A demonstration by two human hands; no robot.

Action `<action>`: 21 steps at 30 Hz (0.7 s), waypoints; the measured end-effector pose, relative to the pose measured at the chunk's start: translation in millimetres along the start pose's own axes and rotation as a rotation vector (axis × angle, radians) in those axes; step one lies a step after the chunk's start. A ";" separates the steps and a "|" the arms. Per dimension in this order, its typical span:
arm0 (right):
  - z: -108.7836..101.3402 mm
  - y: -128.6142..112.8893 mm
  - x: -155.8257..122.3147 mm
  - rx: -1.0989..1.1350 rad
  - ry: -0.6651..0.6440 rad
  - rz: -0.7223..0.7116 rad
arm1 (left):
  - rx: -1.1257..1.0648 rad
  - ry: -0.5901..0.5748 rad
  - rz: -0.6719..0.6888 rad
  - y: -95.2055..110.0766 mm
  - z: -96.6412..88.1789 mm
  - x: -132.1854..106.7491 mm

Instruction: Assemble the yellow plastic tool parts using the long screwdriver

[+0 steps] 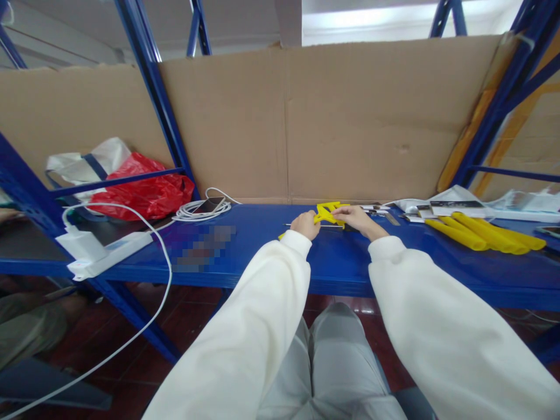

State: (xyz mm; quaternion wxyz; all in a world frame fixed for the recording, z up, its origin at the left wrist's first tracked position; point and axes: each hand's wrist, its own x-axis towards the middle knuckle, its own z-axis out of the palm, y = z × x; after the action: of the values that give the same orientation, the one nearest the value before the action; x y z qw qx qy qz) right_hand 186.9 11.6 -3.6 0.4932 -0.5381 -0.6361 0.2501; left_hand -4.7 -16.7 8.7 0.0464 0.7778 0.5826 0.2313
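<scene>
Above the middle of the blue shelf point(258, 248), my left hand point(306, 225) is closed around the near left part of a yellow plastic piece point(324, 214) with an open frame-like shape. The fingers of my right hand point(356, 218) pinch its right side. Just below the piece, a thin metal rod point(333, 226) runs sideways and pokes out left of my left hand. Whether a hand grips the rod as well, I cannot tell. A small yellow bit point(281, 236) shows beside my left wrist.
Several yellow tubes point(485, 230) lie at the right, before white packets point(457, 208). At the left are a coiled white cable point(192, 213) with a phone, a power strip point(111, 254) and a red bag point(146, 189). A cardboard wall point(341, 122) closes the back.
</scene>
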 end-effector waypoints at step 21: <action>-64.3 15.0 1.2 -0.578 0.473 0.378 | -0.069 -0.073 0.014 -0.8 4.6 5.8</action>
State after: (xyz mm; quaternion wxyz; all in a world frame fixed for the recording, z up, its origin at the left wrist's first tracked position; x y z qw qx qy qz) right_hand 251.1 3.5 9.1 0.3998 -0.8042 -0.4394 0.0167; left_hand -2.3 -10.1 6.0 0.0927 0.7878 0.5667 0.2229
